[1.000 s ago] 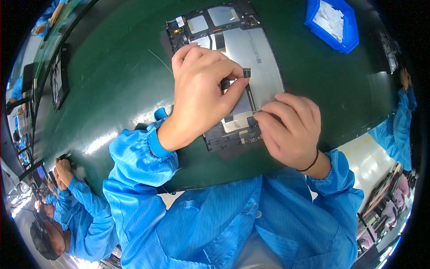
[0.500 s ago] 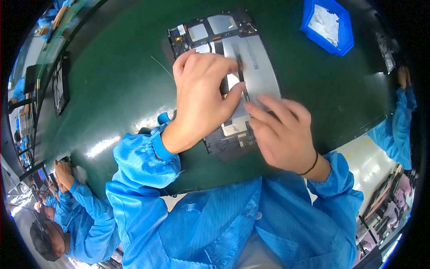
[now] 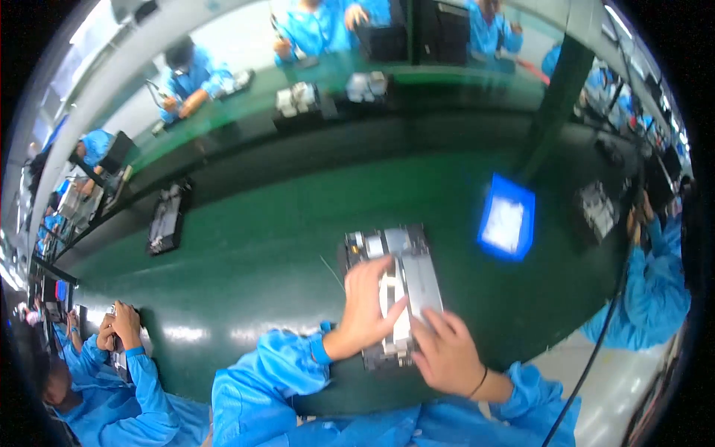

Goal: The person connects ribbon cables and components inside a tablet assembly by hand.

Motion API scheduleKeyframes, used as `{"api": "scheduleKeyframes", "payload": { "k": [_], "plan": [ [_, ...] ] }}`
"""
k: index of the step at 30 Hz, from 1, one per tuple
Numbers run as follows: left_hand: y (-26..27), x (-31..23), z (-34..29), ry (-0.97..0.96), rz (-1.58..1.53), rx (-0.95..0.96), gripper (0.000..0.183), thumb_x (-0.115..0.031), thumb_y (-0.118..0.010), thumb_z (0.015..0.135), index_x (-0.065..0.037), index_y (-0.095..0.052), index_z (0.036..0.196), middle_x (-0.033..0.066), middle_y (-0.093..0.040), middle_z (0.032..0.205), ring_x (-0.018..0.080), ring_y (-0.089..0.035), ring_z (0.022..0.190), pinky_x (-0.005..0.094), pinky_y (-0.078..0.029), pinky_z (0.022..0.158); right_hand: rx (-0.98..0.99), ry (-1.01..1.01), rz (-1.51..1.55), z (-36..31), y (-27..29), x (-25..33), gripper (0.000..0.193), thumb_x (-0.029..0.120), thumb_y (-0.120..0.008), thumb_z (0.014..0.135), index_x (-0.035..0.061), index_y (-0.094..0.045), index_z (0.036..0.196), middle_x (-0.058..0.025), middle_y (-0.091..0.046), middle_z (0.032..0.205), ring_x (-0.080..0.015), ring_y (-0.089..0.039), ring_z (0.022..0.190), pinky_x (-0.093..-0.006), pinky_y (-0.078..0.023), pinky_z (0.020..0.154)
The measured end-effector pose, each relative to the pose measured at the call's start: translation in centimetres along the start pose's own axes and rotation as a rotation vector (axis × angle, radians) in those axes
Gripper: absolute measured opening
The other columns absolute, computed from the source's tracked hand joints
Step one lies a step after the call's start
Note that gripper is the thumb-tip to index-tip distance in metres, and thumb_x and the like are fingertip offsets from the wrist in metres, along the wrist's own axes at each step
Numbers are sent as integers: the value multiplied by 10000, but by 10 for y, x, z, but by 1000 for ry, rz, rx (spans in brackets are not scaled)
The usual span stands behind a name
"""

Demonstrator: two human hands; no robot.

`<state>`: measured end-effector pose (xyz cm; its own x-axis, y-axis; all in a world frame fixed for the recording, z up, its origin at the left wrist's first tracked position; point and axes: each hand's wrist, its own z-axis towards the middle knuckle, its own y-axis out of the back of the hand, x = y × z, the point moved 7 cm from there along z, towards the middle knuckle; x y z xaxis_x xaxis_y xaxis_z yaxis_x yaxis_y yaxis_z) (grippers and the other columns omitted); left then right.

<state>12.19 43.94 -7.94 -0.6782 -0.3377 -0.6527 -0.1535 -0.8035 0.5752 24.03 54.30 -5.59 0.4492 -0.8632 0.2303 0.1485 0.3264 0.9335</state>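
An opened tablet-like device point(image 3: 423, 281) lies on the green table, showing a wide silver panel, a black frame and smaller silver plates at its far end. My left hand point(image 3: 363, 302) rests over its left part, thumb and forefinger apart along a narrow dark strip point(image 3: 403, 277) that runs down the middle. My right hand point(image 3: 449, 354) lies over the near right part, fingers loosely stretched, their tips touching down beside the strip. Beneath both hands, part of the device is hidden. Some blur keeps small parts from showing clearly.
A blue bin point(image 3: 485, 237) with white pieces stands to the right. A thin wire point(image 3: 331, 273) lies left of the device. Another dark device point(image 3: 168, 217) sits at far left. Co-workers in blue sit on both sides and across; a green post point(image 3: 555, 104) rises behind.
The view has tilted up, bringing the far benches and co-workers into sight. Both hands remain on the device, the left thumb and forefinger still apart beside the strip.
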Motion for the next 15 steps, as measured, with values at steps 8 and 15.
{"api": "scheduleKeyframes", "payload": {
  "k": [8, 15],
  "plan": [
    [15, 2, -8, 38, 8, -158, 683, -174, -698, 777, 23, -388, 1353, 212, -443, 1350, 384, -396, 1259, 461, -274, 1069, -80, -122, 100, 27, -1, -53, 557, 223, -661, 814, -35, -490, 1277, -202, -514, 1321, -375, -417, 1296, -497, -290, 1072],
    [14, 27, -69, 339, 346, 238, 768, -382, -531, 918, 168, -284, 1394, 363, -213, 1497, 475, -138, 1431, 548, -42, 1164, -2, -303, 157, -5, -46, -104, 657, 354, -553, 918, -102, -378, 1357, -327, -341, 1449, -427, -265, 1400, -505, -161, 1136]
  ]
}}
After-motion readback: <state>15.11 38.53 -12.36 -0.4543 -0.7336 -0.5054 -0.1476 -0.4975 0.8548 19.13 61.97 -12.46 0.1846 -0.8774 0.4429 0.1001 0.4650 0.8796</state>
